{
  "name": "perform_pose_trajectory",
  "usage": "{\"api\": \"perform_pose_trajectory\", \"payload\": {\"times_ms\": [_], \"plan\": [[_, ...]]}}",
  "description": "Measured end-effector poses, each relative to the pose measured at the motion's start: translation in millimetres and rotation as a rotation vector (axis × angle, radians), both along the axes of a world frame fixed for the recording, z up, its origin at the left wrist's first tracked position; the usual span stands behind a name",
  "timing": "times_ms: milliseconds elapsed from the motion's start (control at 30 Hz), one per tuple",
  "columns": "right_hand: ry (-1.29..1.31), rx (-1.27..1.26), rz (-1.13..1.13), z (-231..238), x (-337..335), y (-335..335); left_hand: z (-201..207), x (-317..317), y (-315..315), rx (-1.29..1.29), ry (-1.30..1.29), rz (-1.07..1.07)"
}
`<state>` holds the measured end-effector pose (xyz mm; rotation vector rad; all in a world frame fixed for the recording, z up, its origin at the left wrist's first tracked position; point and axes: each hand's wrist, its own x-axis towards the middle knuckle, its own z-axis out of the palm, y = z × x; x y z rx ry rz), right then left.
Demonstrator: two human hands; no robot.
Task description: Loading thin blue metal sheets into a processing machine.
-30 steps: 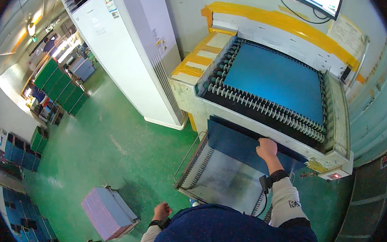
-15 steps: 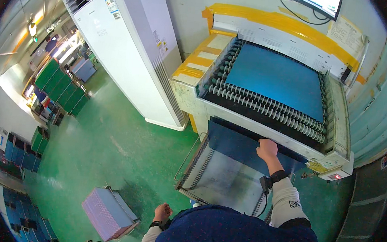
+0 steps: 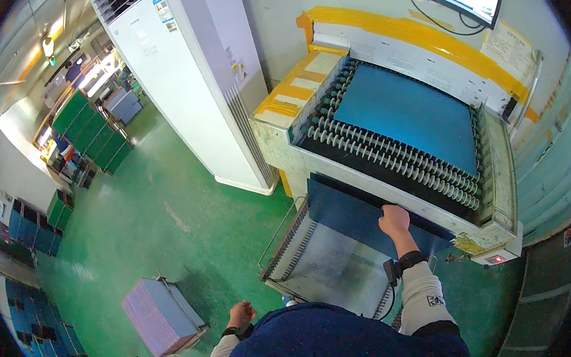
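My right hand [image 3: 395,221] is closed over the top edge of a dark blue panel [image 3: 346,213]. The panel stands on edge, leaning against the machine's front, at the far end of a slotted rack [image 3: 293,249] with toothed side rails. Lower left, beside my body, my left hand [image 3: 242,313] hangs with curled fingers and shows nothing in them. Above the rack, a bright blue sheet [image 3: 407,118] lies flat on the roller bed [image 3: 394,161] of the machine. My right forearm covers part of the rack's right side.
A tall white air conditioner [image 3: 193,70] stands left of the machine [image 3: 282,131]. On the green floor at lower left is a stack of panels [image 3: 164,316] on a carrier. Green crates [image 3: 91,130] and blue crates [image 3: 39,320] line the left. A screen [image 3: 460,1] hangs above.
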<state>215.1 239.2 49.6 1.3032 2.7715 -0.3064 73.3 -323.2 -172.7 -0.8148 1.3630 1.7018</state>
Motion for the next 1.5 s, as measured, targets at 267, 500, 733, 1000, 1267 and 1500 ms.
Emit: {"api": "perform_pose_trajectory", "payload": {"times_ms": [267, 500, 733, 1000, 1267, 1500], "plan": [[-0.038, -0.029, -0.005, 0, 2, 3, -5, -2, 0, 0.041, -0.013, -0.051], [-0.012, 0.02, 0.018, -4, -1, 2, -20, -3, -11, 0.061, 0.021, -0.085], [-0.035, 0.001, -0.003, -5, 1, 4, -9, -2, 0, -0.001, -0.018, -0.048], [-0.012, 0.002, 0.001, -2, 0, 1, -17, 0, -6, 0.03, -0.002, -0.049], [-0.029, -0.016, -0.001, -1, -1, 2, -18, 6, -14, -0.049, 0.336, -0.37], [-0.023, -0.003, 0.005, -3, 0, 3, -11, 2, -8, -0.058, 0.228, -0.316]]}}
